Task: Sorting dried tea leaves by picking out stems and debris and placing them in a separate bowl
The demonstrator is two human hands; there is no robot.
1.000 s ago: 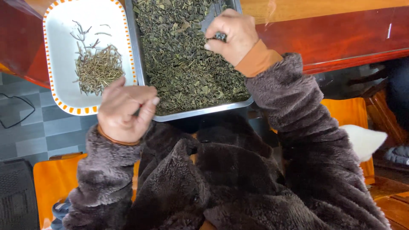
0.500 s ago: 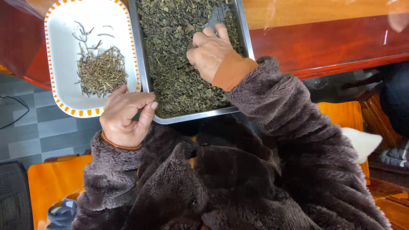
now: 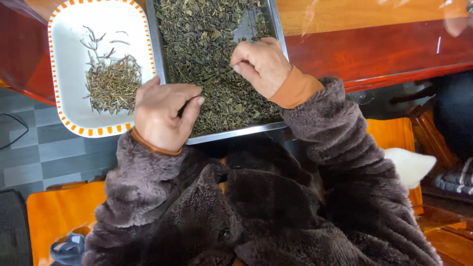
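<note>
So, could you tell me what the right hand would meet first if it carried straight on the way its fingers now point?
The right hand points its curled fingers left and down into the metal tray. It would meet the dark loose tea leaves first; it looks to be touching them already, though depth is unclear.

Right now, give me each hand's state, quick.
Left hand: curled over the tea leaves; grip contents cannot be told.
Right hand: fingers pinched in the leaves; contents hidden.

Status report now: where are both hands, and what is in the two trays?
Left hand at metal tray's near rim. Right hand pinching in dark tea leaves. White tray holds stems. Nothing blocking.
</note>
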